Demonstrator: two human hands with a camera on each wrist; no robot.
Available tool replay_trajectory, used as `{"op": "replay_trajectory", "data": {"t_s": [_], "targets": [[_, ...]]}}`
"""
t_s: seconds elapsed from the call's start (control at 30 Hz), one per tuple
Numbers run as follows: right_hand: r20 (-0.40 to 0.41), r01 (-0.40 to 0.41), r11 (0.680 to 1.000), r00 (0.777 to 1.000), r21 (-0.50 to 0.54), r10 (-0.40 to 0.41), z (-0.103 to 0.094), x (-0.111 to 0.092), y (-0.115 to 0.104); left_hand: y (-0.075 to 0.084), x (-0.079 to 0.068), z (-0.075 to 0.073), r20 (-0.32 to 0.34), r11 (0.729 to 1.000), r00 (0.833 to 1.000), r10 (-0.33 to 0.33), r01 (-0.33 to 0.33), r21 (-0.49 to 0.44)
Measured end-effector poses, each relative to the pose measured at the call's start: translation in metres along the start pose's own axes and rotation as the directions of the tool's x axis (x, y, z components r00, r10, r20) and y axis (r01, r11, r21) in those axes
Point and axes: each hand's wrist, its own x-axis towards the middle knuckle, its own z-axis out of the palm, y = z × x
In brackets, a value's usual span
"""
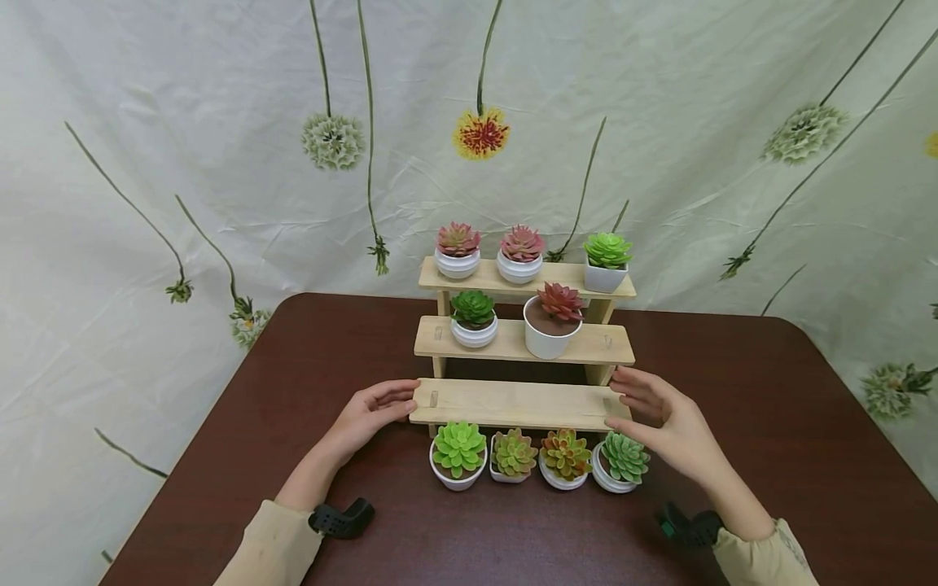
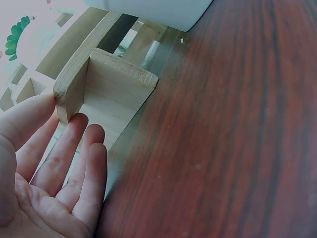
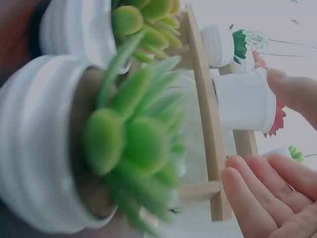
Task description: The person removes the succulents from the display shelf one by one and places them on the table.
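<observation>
A three-tier wooden plant stand (image 1: 520,404) stands in the middle of the table, its lowest shelf bare. At that shelf's left end, my left hand (image 1: 379,409) pinches the board; in the left wrist view, the thumb (image 2: 29,116) meets one edge and fingertips the other side. My right hand (image 1: 670,423) is by the right end, fingers loosely spread and thumb apart, fingertips close to the board; whether they touch it I cannot tell. Several potted succulents stand in front, including a bright green one (image 1: 458,456) and a blue-green one (image 1: 620,462) below the right hand.
Two pink succulents (image 1: 458,244) and a green one in a square pot (image 1: 606,262) occupy the top shelf. The middle shelf holds a dark green succulent (image 1: 474,319) and a red one in a tall white pot (image 1: 550,334). A flower-printed cloth (image 1: 220,122) hangs behind the dark table (image 1: 755,382).
</observation>
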Motion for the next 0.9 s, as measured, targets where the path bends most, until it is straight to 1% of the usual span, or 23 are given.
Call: {"op": "replay_trajectory", "data": {"t_s": [0.37, 0.53, 0.9], "targets": [[-0.041, -0.027, 0.999, 0.999, 0.029, 0.028, 0.002, 0.031, -0.014, -0.001, 0.0, -0.001, 0.006, 1.0, 1.0, -0.004, 0.004, -0.008], [-0.043, -0.039, 0.996, 0.998, 0.074, 0.042, 0.006, 0.044, -0.02, -0.001, 0.0, -0.001, 0.006, 1.0, 1.0, 0.0, 0.0, -0.006], [-0.03, -0.117, 0.982, 0.992, 0.149, 0.122, 0.015, 0.068, -0.023, 0.0, 0.0, 0.0, 0.004, 1.0, 1.0, 0.0, 0.0, -0.006]]}}
